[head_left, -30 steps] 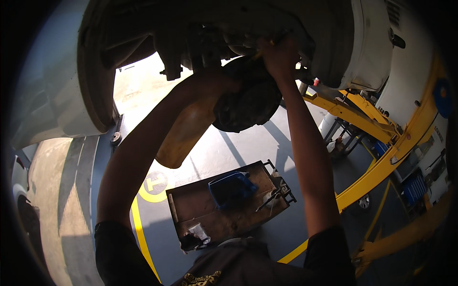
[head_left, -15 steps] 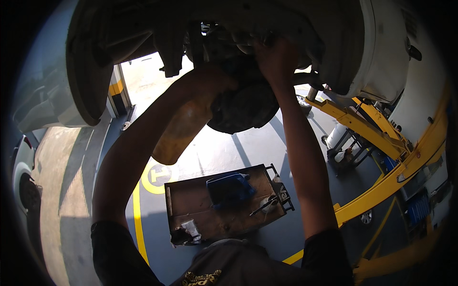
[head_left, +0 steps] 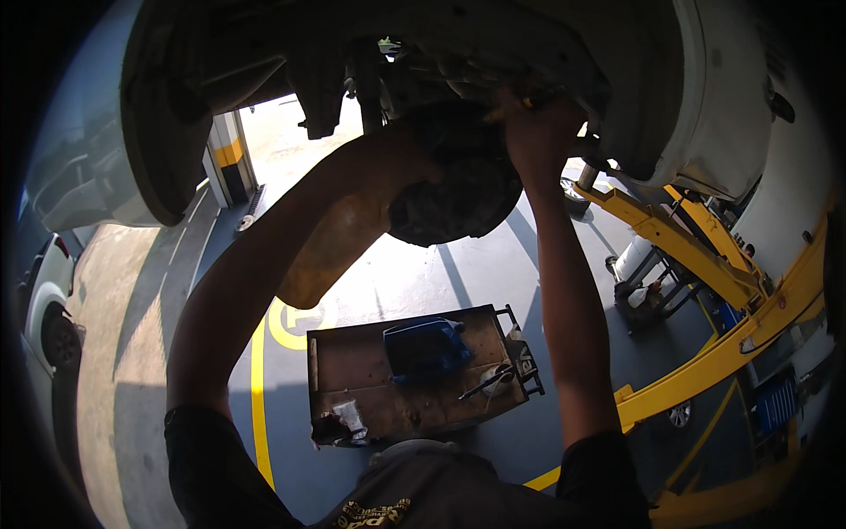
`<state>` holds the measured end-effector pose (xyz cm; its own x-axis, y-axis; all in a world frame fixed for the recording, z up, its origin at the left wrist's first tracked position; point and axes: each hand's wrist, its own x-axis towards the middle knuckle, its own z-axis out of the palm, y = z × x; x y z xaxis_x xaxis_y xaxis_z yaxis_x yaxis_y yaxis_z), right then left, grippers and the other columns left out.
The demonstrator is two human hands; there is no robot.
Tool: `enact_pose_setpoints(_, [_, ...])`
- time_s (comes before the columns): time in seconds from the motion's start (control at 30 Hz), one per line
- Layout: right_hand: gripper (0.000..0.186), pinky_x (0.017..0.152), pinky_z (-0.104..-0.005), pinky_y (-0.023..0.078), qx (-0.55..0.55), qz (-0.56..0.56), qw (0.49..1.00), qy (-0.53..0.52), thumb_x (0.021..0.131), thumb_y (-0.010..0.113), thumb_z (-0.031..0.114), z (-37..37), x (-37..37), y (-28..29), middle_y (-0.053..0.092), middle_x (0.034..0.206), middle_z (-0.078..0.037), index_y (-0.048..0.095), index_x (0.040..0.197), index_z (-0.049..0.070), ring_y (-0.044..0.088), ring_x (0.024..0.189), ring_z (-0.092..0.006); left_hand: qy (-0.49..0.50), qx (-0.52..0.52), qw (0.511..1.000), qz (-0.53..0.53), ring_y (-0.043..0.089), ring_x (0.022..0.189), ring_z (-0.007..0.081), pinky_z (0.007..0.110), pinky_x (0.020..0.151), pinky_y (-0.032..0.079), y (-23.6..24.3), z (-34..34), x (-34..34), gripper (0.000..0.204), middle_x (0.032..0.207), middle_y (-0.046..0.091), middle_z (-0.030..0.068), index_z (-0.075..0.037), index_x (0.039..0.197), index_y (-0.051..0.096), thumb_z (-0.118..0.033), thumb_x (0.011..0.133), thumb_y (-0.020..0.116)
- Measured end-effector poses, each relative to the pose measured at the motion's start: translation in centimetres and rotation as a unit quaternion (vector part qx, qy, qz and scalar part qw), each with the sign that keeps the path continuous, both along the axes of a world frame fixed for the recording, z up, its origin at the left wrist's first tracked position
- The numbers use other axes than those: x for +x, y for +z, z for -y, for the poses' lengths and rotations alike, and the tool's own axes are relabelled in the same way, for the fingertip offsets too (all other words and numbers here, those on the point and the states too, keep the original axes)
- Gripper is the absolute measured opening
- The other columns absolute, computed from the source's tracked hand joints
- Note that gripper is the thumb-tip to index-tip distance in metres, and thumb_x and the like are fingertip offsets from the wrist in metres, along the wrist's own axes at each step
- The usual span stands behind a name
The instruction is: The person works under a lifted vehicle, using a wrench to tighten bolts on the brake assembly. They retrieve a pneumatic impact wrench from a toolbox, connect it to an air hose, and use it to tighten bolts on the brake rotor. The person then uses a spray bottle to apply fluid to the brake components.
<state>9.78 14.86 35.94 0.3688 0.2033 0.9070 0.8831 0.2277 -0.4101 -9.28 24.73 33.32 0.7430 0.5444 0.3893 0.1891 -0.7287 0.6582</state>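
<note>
Vehicle underbody (head_left: pixel 238 53) spans top of frame. Upper centre, beneath it: round part (head_left: pixel 458 207); left hand (head_left: pixel 410 157) at its upper left, right hand (head_left: pixel 542 128) at its upper right. Cylindrical object (head_left: pixel 330 251) lies lower left of round part, partly behind left forearm. Lower centre: cart (head_left: pixel 352 370) on floor (head_left: pixel 286 423), plastic container (head_left: pixel 427 348) on top. Lift arm (head_left: pixel 705 370) at right. Parked car (head_left: pixel 48 286) at left edge; pillar (head_left: pixel 229 157) upper left.

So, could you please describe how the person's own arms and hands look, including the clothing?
The left sleeve and right sleeve are dark and short, belonging to a dark shirt with yellow printing. Both forearms are bare. The left hand and right hand appear gloveless; shadow hides finer detail.
</note>
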Motion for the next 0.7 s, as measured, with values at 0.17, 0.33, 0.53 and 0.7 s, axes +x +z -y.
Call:
enact_pose_setpoints(0.17, [0.034, 0.079, -0.0429, 0.056, 0.022, -0.016, 0.999, 0.022, 0.081, 0.083, 0.027, 0.6, -0.3, -0.6, 0.076, 0.087, -0.018, 0.076, 0.096, -0.002, 0.076, 0.084, -0.0327, 0.019, 0.006, 0.999, -0.037, 0.073, 0.095, 0.0234, 0.033, 0.085, 0.056, -0.1, 0.5, -0.4, 0.042, 0.105, 0.076, 0.0141, 0.004, 0.114, 0.071, -0.020, 0.081, 0.082])
enact_pose_setpoints(0.33, [0.035, 0.079, -0.0421, 0.057, -0.046, -0.038, 0.996, -0.060, 0.082, 0.082, 0.031, 0.5, -0.3, -2.1, 0.077, 0.087, -0.014, 0.077, 0.101, 0.001, 0.076, 0.084, -0.0313, 0.042, 0.009, 0.997, -0.070, 0.073, 0.091, 0.0227, 0.033, 0.081, 0.057, -0.4, 0.7, -1.4, 0.037, 0.100, 0.076, 0.0144, 0.003, 0.108, 0.073, -0.022, 0.082, 0.081])
enact_pose_setpoints(0.53, [0.024, 0.074, -0.0417, 0.057, -0.002, -0.020, 1.000, 0.003, 0.083, 0.079, 0.026, -1.7, -3.1, -4.8, 0.075, 0.079, -0.012, 0.076, 0.091, 0.004, 0.075, 0.077, -0.0303, 0.074, 0.027, 0.986, -0.145, 0.074, 0.086, 0.0219, 0.033, 0.076, 0.058, -0.7, 0.1, -1.6, 0.031, 0.094, 0.077, 0.0147, 0.002, 0.100, 0.076, -0.025, 0.083, 0.080])
enact_pose_setpoints(0.7, [0.020, 0.069, -0.0401, 0.055, 0.028, -0.085, 0.994, -0.056, 0.084, 0.078, 0.023, -1.8, -1.5, -4.4, 0.074, 0.075, -0.012, 0.074, 0.086, 0.003, 0.074, 0.072, -0.0263, 0.073, 0.025, 0.988, -0.131, 0.074, 0.073, 0.0199, 0.033, 0.066, 0.057, -0.8, 0.3, -2.7, 0.028, 0.085, 0.076, 0.0139, 0.000, 0.091, 0.078, -0.027, 0.085, 0.078])
